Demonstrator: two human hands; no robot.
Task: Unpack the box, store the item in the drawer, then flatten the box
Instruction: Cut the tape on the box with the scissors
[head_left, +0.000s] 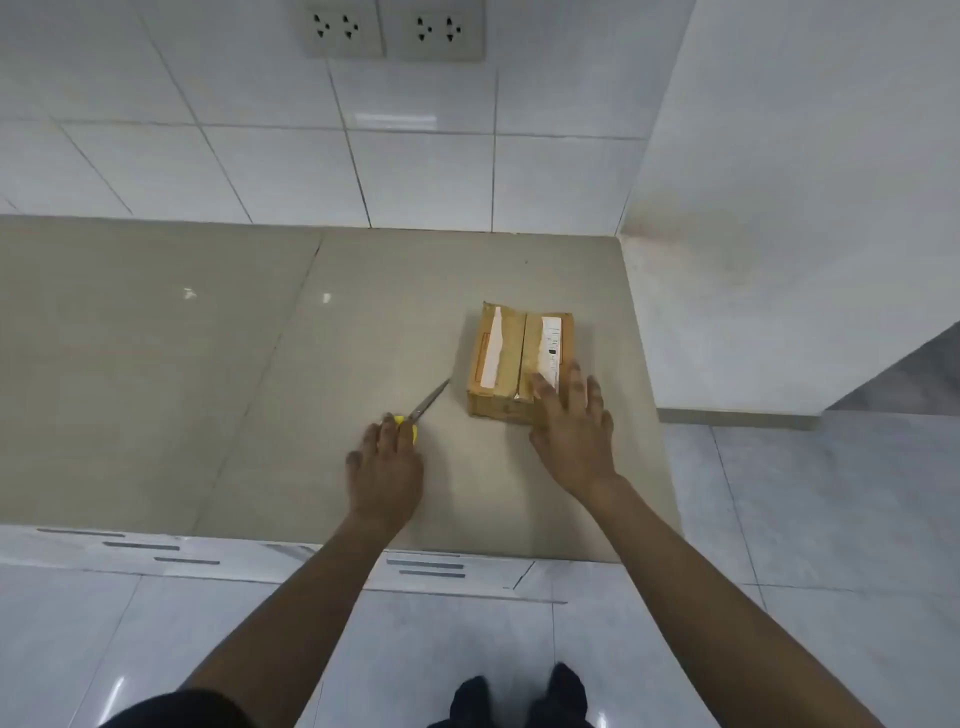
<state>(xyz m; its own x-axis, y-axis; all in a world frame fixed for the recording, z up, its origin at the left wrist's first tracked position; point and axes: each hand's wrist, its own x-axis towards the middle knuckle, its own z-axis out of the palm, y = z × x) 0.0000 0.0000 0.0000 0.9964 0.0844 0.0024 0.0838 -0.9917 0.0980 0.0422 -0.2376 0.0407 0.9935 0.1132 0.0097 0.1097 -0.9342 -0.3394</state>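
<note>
Right hand on box; left hand apparently on scissors.

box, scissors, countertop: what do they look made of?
Box: brown cardboard, matte, with glossy tape along the top seam and white paper labels. Scissors: grey blades, likely metal; yellow handle, probably plastic, mostly under the left hand. Countertop: beige, polished, with glare spots and a joint line; stone or tile, can't tell which.

Brown box (yellow-handled scissors)
</note>
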